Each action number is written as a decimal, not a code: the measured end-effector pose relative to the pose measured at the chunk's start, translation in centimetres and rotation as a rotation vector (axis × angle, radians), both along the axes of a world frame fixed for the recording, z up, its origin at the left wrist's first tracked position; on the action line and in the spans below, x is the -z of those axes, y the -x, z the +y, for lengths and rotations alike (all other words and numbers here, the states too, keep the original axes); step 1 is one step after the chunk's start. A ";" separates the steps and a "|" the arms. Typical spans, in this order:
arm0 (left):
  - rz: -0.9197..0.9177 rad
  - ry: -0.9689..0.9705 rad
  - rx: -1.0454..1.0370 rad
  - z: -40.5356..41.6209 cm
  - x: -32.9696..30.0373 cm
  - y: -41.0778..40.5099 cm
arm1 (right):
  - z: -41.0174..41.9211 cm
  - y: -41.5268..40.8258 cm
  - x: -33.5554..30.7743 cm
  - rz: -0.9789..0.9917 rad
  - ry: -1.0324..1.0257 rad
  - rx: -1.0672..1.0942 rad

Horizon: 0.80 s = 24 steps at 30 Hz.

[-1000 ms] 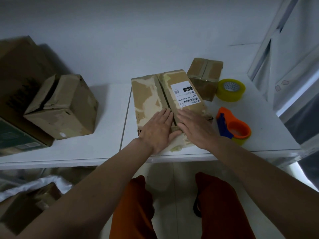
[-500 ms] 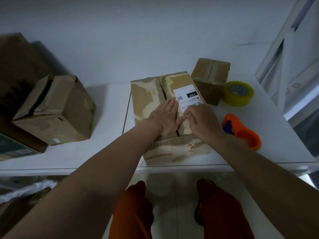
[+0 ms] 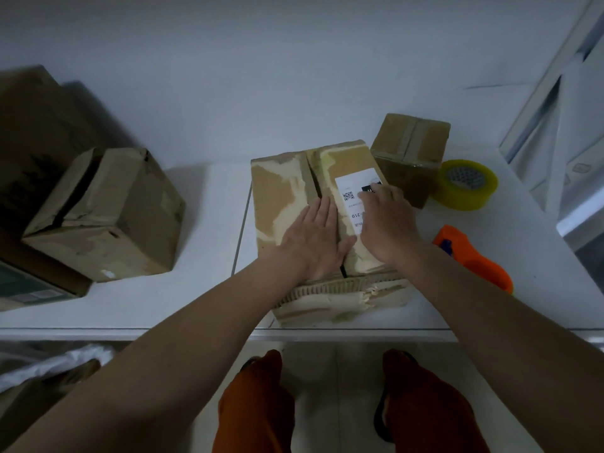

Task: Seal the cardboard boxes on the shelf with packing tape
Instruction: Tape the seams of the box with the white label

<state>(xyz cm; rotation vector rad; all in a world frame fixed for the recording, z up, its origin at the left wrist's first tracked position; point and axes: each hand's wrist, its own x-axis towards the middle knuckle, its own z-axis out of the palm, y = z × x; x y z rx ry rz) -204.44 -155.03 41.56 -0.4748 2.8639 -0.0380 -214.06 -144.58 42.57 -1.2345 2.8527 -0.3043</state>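
A worn cardboard box [image 3: 281,191] with a white shipping label [image 3: 351,194] sits on the white shelf [image 3: 202,302] in front of me. My left hand [image 3: 312,238] lies flat on its left top flap, fingers straight beside the centre seam. My right hand [image 3: 387,220] presses flat on the right flap, covering part of the label. An orange tape dispenser [image 3: 474,256] lies right of the box. A yellow roll of packing tape [image 3: 467,184] stands further back.
A small taped box [image 3: 410,155] stands behind the main box at the right. A dented box [image 3: 108,217] with a gaping top sits at the left, against larger cartons [image 3: 29,142]. A white wall rises behind the shelf. Below are my orange trousers [image 3: 258,403] and floor clutter.
Both hands have slid along the box top away from me, from its near edge towards the middle, staying flat on the flaps. The view has moved closer to the box.
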 end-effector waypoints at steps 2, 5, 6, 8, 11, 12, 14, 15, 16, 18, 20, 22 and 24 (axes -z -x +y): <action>0.007 -0.005 0.013 -0.2 0.0 -0.6 | -1.2 0.2 -0.3 0.007 -0.067 -0.036; 0.028 -0.011 0.002 -1.7 -0.1 0.7 | -2.4 0.3 -0.4 0.005 -0.140 -0.076; 0.028 -0.006 -0.010 -2.5 0.0 1.5 | -2.4 0.4 -0.3 0.006 -0.144 -0.081; 0.028 0.019 -0.045 -4.2 0.3 3.4 | -2.5 0.8 -0.1 0.006 -0.135 -0.089; 0.060 0.030 -0.111 -6.7 0.8 6.3 | -2.4 1.3 0.0 -0.034 -0.104 -0.101; 0.075 0.038 -0.128 -7.4 0.9 7.2 | -2.3 1.5 0.0 -0.039 -0.091 -0.105; 0.094 0.049 -0.149 -8.5 1.0 8.8 | -2.3 1.7 -0.1 -0.036 -0.063 -0.116; 0.102 0.052 -0.161 -8.9 1.1 9.5 | -2.3 1.9 -0.1 -0.037 -0.051 -0.120; 0.111 0.052 -0.175 -9.3 1.1 10.1 | -2.2 2.0 -0.2 -0.043 -0.044 -0.123; 0.142 0.069 -0.201 -9.8 1.0 11.3 | -2.2 2.3 -0.2 -0.061 -0.047 -0.135; 0.189 0.126 -0.211 -10.1 0.5 12.5 | -2.2 2.6 -0.1 -0.075 -0.051 -0.148; 0.194 0.115 -0.259 -10.5 -0.5 13.6 | -2.3 3.0 0.1 -0.082 -0.061 -0.170; 0.148 0.064 -0.310 -11.2 -1.4 14.5 | -2.3 3.3 0.3 -0.089 -0.069 -0.182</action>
